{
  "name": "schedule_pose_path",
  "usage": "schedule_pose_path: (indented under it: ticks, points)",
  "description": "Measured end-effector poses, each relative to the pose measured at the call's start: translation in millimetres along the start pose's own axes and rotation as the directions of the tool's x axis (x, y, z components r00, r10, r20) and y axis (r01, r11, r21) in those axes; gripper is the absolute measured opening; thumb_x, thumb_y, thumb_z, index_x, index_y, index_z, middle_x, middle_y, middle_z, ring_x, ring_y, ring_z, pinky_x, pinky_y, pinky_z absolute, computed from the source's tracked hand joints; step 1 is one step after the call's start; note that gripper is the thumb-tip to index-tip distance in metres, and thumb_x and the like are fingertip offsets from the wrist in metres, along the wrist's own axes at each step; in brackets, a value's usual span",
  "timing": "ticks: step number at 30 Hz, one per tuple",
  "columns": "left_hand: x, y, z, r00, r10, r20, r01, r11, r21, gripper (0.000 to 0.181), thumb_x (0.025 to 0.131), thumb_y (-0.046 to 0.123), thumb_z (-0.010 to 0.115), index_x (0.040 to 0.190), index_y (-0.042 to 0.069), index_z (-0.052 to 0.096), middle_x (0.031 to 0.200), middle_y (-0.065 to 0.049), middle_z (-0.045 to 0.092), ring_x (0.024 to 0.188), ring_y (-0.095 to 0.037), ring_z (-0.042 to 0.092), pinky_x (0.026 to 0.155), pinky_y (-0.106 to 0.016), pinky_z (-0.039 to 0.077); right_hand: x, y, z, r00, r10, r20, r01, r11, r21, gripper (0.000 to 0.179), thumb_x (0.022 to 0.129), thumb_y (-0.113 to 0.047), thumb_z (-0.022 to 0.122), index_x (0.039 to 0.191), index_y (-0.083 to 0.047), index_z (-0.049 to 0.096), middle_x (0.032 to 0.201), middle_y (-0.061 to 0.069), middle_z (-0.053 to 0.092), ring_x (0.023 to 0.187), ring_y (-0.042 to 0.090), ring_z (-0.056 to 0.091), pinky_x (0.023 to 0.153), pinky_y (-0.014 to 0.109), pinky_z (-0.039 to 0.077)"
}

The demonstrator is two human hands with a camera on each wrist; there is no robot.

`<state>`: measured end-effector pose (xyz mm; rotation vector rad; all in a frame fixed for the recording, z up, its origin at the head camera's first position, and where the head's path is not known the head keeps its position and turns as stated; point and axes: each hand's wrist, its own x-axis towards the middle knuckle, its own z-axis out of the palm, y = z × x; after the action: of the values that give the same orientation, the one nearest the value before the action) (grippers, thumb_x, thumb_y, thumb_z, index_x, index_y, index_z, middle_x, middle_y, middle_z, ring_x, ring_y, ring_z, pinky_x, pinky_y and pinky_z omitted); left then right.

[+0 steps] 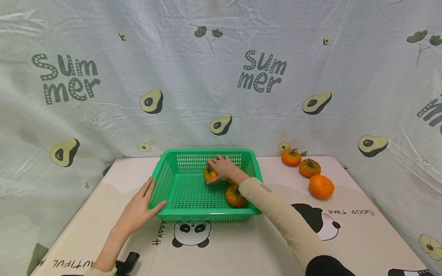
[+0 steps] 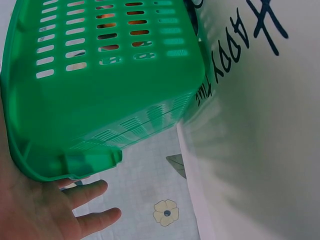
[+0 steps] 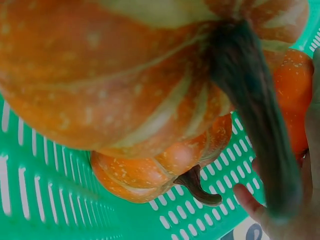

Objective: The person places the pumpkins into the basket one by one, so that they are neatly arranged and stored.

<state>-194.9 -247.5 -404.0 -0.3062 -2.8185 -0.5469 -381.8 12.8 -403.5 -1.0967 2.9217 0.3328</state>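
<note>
A green plastic basket [image 1: 207, 211] stands at the table's middle, with several small pumpkins inside. My right hand [image 1: 226, 169] reaches into it and grips one pumpkin [image 1: 209, 174], thumb on the near side and fingers over the far side. Beneath that wrist, another pumpkin [image 1: 235, 196] lies by the right wall, and a partly hidden one sits behind it. Up close in the right wrist view, a striped pumpkin [image 3: 100, 80] with a thick stem covers much of the right hand [image 3: 280, 225]. My left hand [image 1: 138, 209] rests on the basket's left rim with fingers straight.
Right of the basket, three pumpkins lie on the table in a slanting row: one at the back [image 1: 291, 157], a striped one [image 1: 309, 168], and a plain orange one [image 1: 321, 186] nearest. A printed white curtain [image 1: 186, 126] hangs behind the table [image 1: 276, 253].
</note>
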Motion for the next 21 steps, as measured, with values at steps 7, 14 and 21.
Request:
schedule_pose_path:
  ticks: [7, 14, 21]
  points:
    - [-0.1, 0.2, 0.8, 1.000, 0.001, -0.003, -0.001, 1.000, -0.002, 0.082, 0.086, 0.046, 0.051, 0.140, -0.006, 0.018, 0.145, -0.026, 0.018, 0.124, -0.048, 0.031, 0.093, -0.058, 0.035, -17.0, -10, -12, 1.000, -0.016, -0.008, 0.015, 0.994, -0.107, 0.081, 0.075, -0.069, 0.046, 0.137, -0.018, 0.033, 0.136, 0.003, 0.039, 0.124, 0.024, 0.033, 0.103, 0.048, 0.031]
    - [0.7, 0.6, 0.0, 1.000, -0.002, 0.001, 0.002, 1.000, 0.004, 0.083, 0.085, 0.046, 0.052, 0.140, -0.006, 0.018, 0.145, -0.026, 0.018, 0.125, -0.047, 0.030, 0.093, -0.058, 0.035, -13.0, -9, -9, 0.999, -0.023, 0.030, 0.026, 0.996, -0.089, 0.082, 0.074, -0.070, 0.047, 0.138, -0.021, 0.031, 0.140, 0.001, 0.037, 0.131, 0.026, 0.029, 0.103, 0.050, 0.030]
    - [-0.2, 0.7, -0.2, 1.000, -0.001, -0.004, 0.001, 1.000, 0.005, 0.081, 0.085, 0.043, 0.053, 0.140, -0.007, 0.019, 0.145, -0.027, 0.018, 0.124, -0.048, 0.032, 0.092, -0.058, 0.037, -14.6, -10, -12, 0.998, -0.038, 0.049, 0.041, 0.997, -0.063, 0.080, 0.074, -0.067, 0.051, 0.138, -0.022, 0.031, 0.141, 0.000, 0.036, 0.130, 0.026, 0.028, 0.102, 0.048, 0.031]
